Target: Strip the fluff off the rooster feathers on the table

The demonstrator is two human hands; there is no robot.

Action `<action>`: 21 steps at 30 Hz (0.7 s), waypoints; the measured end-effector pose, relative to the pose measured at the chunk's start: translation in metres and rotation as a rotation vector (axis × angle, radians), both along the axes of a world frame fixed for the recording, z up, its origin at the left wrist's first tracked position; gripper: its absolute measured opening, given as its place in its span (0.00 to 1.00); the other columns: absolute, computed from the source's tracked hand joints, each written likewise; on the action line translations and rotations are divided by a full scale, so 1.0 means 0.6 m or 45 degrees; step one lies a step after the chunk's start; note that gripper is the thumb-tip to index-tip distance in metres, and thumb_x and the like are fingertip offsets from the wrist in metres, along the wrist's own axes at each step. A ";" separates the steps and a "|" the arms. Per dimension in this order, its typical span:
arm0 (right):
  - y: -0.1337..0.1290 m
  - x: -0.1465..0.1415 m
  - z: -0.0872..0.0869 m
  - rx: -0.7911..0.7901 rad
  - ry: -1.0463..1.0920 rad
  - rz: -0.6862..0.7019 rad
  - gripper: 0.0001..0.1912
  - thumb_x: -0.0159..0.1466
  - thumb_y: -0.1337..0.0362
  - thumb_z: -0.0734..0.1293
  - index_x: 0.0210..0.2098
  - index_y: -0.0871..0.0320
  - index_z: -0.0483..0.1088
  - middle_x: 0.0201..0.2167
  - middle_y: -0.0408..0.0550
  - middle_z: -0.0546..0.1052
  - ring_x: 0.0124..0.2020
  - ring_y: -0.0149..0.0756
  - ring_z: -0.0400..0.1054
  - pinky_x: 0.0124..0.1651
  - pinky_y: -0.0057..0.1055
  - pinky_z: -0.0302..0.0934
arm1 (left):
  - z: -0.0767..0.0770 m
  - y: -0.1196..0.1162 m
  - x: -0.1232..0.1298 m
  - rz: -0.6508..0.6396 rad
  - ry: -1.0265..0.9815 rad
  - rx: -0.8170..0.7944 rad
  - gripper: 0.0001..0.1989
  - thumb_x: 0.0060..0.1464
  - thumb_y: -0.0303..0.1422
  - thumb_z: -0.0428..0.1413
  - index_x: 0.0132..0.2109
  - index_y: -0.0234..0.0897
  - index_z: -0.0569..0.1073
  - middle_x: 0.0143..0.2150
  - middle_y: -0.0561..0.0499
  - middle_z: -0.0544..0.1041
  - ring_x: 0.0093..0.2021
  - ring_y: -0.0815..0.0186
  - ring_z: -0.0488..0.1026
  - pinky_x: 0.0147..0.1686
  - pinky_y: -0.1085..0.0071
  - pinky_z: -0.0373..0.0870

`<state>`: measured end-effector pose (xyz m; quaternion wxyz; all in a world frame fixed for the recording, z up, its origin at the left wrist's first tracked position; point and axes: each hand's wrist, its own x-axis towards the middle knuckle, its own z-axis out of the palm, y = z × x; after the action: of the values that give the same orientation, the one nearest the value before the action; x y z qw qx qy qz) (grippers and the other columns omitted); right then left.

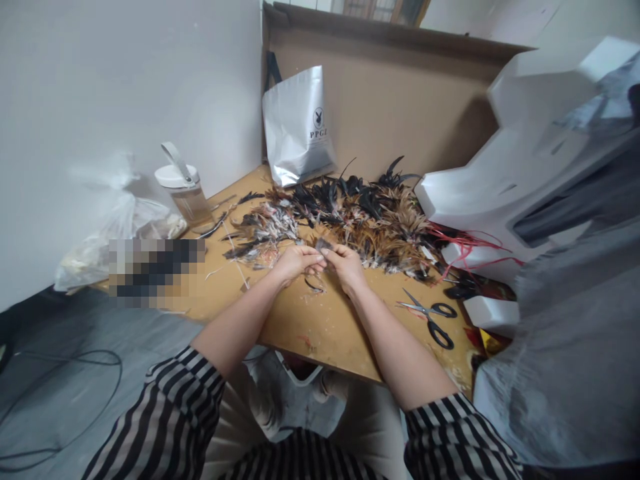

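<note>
Shows black, brown and whitish across feathers [357,233], silver on the lettered bag [295,130], red in strings [470,248], tan on the tabletop [330,327], black-and-beige stripes along sleeves [165,400].

Feathers [373,230] spread across rear of table [330,327]; left hand [299,263] and right hand [346,265] side by side at the pile's front edge. Shopping bag [297,133] behind pile, toward its left end; cardboard panel [400,93] behind both. Left of pile: bottle [189,200], plastic bag [123,217] farther out. Scissors [429,315] on table, right of right hand; cords [470,250] and foam block [525,153] at pile's right end.
</note>
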<state>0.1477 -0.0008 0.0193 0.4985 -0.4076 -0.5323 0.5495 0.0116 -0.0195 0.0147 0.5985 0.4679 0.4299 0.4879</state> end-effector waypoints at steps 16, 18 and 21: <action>0.001 -0.001 -0.017 0.512 -1.153 -0.090 0.14 0.51 0.53 0.64 0.22 0.57 0.71 0.22 0.44 0.73 0.24 0.31 0.62 0.28 0.27 0.51 | -0.014 0.021 -0.023 0.442 -0.236 -0.110 0.05 0.45 0.29 0.59 0.30 0.29 0.72 0.27 0.47 0.76 0.25 0.75 0.72 0.25 0.82 0.66; -0.004 -0.008 -0.014 0.516 -1.291 -0.103 0.13 0.51 0.53 0.64 0.22 0.56 0.71 0.23 0.46 0.73 0.25 0.32 0.63 0.28 0.28 0.50 | -0.015 0.021 -0.022 0.433 -0.233 -0.104 0.06 0.45 0.29 0.59 0.30 0.29 0.72 0.27 0.47 0.76 0.25 0.75 0.72 0.25 0.82 0.66; -0.006 -0.014 -0.016 0.481 -1.390 -0.091 0.09 0.52 0.57 0.64 0.23 0.56 0.71 0.24 0.47 0.74 0.26 0.33 0.64 0.28 0.28 0.50 | -0.016 0.021 -0.022 0.421 -0.230 -0.102 0.07 0.44 0.31 0.60 0.30 0.29 0.72 0.28 0.46 0.76 0.25 0.75 0.71 0.24 0.82 0.65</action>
<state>0.1395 -0.0041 0.0099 0.2340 -0.5538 -0.7871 0.1378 -0.0014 -0.0066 0.0052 0.5644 0.3210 0.4646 0.6022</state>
